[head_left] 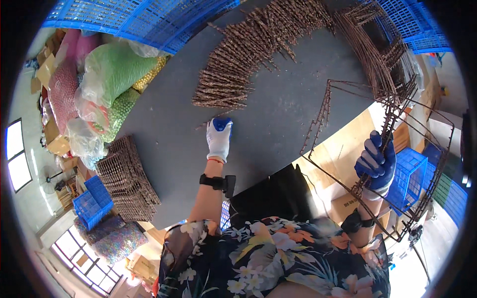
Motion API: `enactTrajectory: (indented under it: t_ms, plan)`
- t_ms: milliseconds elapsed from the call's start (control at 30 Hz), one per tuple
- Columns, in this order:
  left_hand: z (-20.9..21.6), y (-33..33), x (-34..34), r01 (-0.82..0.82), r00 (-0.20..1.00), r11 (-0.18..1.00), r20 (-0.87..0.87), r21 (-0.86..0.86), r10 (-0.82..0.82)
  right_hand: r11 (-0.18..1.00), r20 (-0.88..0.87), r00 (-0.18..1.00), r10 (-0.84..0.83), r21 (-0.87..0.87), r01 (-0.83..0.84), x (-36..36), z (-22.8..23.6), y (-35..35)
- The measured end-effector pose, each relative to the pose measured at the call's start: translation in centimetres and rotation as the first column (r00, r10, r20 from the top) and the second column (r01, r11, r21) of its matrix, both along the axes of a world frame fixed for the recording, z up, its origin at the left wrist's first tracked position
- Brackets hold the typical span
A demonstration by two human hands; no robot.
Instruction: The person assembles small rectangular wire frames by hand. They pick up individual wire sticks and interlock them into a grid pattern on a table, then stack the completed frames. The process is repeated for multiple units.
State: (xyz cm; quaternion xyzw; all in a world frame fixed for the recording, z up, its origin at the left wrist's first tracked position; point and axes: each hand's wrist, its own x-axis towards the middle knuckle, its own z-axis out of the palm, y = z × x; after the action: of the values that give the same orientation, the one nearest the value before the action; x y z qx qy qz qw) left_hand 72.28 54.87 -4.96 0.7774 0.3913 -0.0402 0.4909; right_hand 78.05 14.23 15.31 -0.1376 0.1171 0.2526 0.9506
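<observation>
Reaching across the dark grey table [278,124], the left hand [219,138] in a white glove with blue fingertips lies flat, fingers together, tips touching a single brown twig [211,122] just below the big pile of twigs [248,54]. Nothing is clamped in it. A black band [212,181] sits on the left wrist. The right hand [376,164], in a blue glove, is closed round a bar of a twig-wrapped wire frame [397,149], held up off the table's right edge, tilted. More such frames [382,54] are stacked at the table's far right, the held one touching or just beside them, can't tell which. Flat woven twig panels [126,179] are stacked at the table's left edge. Bags of green and pink beads [112,74] are heaped beyond that. Blue plastic crates [149,20] line the far side, another crate [412,174] sits low right. The person wears a floral shirt [278,258].
</observation>
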Motion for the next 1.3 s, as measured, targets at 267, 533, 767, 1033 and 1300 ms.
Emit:
enactTrajectory:
  t_ms: [267, 533, 767, 1033, 1300]
  plan:
    - [-0.3, -0.2, 0.8, -0.045, 0.999, 0.997, -0.02, -0.068, 0.044, 1.0, 0.009, 1.0, 0.026, -0.015, -0.025, -0.3, -1.2, -1.2]
    - [-1.1, 2.8, -3.2, -0.126, 0.976, 0.914, 0.115, -0.386, 0.183, 0.996, 0.015, 0.998, -0.063, -0.064, 0.064, 1.0, 1.4, -2.4]
    - [-3.3, 3.1, -9.3, -0.041, 0.999, 0.968, -0.005, -0.247, 0.041, 0.536, 0.225, 0.902, -0.367, -0.742, 0.403, 6.5, 3.6, -10.0]
    - [0.3, 1.9, -11.6, 0.095, 0.991, 0.982, -0.079, -0.162, -0.109, 0.111, 0.192, 0.748, -0.635, -0.936, 0.334, 27.2, -7.0, -14.3]
    - [2.0, 2.7, -14.8, -0.117, 0.98, 0.979, -0.181, -0.169, 0.086, -0.481, 0.109, 0.956, -0.272, -0.876, -0.037, 32.9, -11.5, -14.9]
